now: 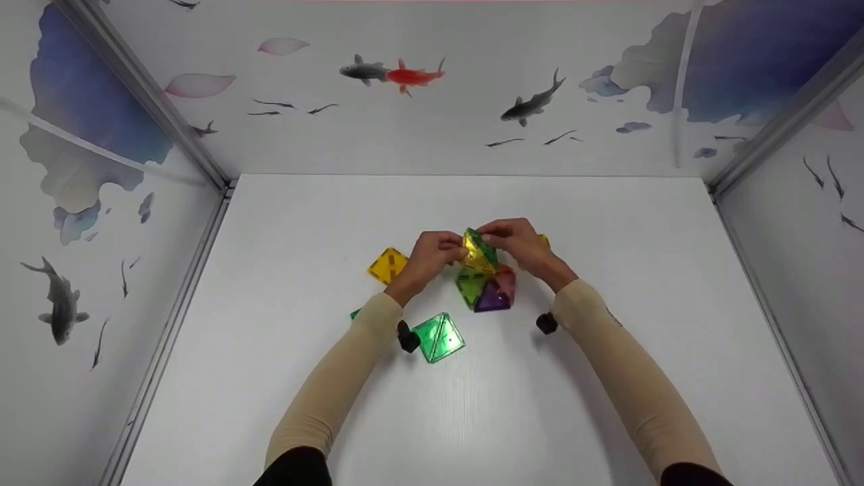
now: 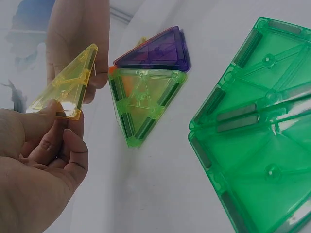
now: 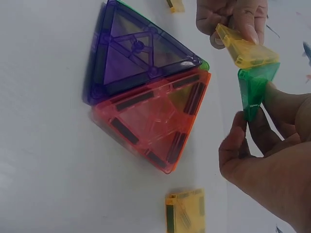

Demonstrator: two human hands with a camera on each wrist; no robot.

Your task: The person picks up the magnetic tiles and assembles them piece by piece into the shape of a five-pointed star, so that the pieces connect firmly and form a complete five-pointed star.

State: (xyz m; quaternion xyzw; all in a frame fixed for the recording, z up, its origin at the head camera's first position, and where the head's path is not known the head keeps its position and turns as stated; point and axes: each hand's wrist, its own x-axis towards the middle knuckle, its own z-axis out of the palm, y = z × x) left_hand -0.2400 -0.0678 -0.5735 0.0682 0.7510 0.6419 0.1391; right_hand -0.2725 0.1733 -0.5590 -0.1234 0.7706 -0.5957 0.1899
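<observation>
My left hand [image 1: 432, 256] pinches a yellow triangular magnetic tile [image 2: 70, 90] between thumb and fingers. Opposite it, my right hand [image 1: 520, 243] pinches a green triangular magnetic tile [image 3: 252, 90]. In the right wrist view the two tiles meet along an edge, at an angle to each other. Just below them on the table stands a group of joined triangular tiles: a purple tile [image 3: 136, 53], a red tile [image 3: 158, 116] and a light green tile [image 2: 143, 99]. Whether the held tiles touch this group cannot be told.
Two green triangular tiles [image 1: 439, 337] lie side by side nearer the front. A yellow tile [image 1: 387, 264] lies left of the left hand; another yellow piece [image 1: 544, 239] is partly hidden behind the right hand. A green corner [image 1: 354, 314] shows by the left sleeve. Printed walls [image 1: 459, 148] enclose the white table.
</observation>
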